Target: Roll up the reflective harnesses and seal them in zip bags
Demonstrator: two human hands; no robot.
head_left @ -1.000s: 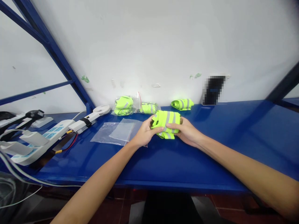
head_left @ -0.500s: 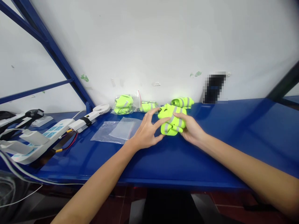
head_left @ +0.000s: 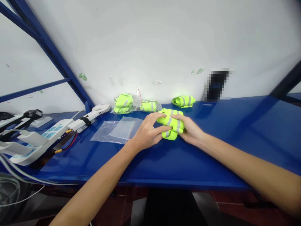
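A folded neon-yellow reflective vest with grey stripes sits on the blue table, gripped from both sides. My left hand closes on its left edge, fingers curled over the top. My right hand grips its right side, thumb across the fabric. Just left of my left hand lie clear plastic bags, flat on the table.
Near the wall lie two bagged vests and a loose rolled vest. At the left are a small white fan, a white device with cables and a blue frame strut. A dark pixelated object leans on the wall.
Half a second ago my left hand was off the vest with fingers spread; now it grips the vest again. The bundle looks more tightly folded and sits a little lower.
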